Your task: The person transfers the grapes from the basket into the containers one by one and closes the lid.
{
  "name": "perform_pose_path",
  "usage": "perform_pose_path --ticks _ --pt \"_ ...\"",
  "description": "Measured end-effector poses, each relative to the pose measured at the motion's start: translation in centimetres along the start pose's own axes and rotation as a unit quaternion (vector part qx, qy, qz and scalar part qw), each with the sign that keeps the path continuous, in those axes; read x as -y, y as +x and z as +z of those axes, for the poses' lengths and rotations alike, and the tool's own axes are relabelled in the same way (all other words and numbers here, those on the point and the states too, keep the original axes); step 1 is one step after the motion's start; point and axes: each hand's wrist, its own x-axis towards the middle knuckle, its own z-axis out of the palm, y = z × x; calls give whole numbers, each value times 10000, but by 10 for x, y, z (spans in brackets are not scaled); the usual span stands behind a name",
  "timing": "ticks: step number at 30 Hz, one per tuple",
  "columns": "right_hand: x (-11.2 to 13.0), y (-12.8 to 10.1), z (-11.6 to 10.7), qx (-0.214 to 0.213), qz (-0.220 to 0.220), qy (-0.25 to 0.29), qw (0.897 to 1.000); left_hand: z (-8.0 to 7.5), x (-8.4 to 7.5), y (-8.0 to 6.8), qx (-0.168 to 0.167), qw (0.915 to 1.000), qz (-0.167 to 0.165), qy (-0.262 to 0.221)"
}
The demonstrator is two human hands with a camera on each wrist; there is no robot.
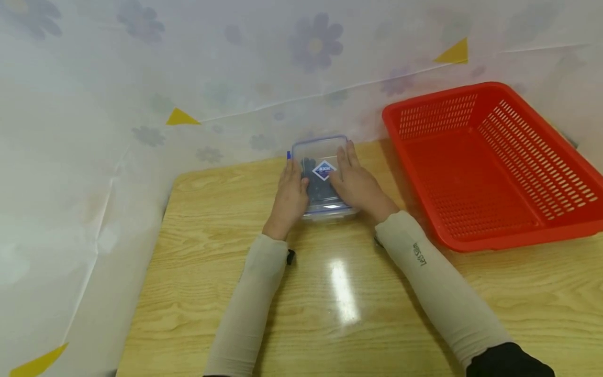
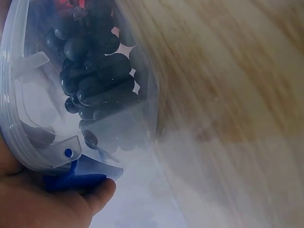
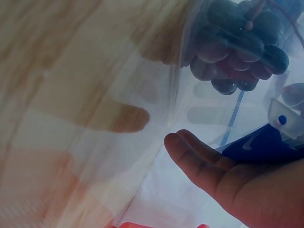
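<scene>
While both forearms reach forward over the desk (image 1: 212,230), left hand (image 1: 291,196) and right hand (image 1: 356,183) — fingers nearly straight — clasp a clear box (image 1: 322,175) of dark grapes (image 2: 90,66).

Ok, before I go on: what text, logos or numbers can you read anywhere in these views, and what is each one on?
"BXH": blue diamond label on the clear container's lid.
"Let'Slim", roughly; small and sideways, so uncertain: print on the right sleeve.
Both wrist views: no readable text.

On the tabletop (image 1: 339,293) a lidded box (image 1: 324,178) of grapes (image 2: 90,71) sits between both hands, a basket (image 1: 490,162) to its right.
</scene>
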Motion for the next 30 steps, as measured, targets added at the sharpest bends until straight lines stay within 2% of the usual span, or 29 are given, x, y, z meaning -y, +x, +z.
perform_pose_path --ticks 14,26,30 --pt "-1 3 1 63 57 49 10000 0 3 1 35 9999 110 -100" --pt "0 2 1 113 64 -29 9999 -2 2 4 108 9987 444 222" --pt "1 2 0 144 74 -52 9999 -3 1 4 169 9986 442 244"
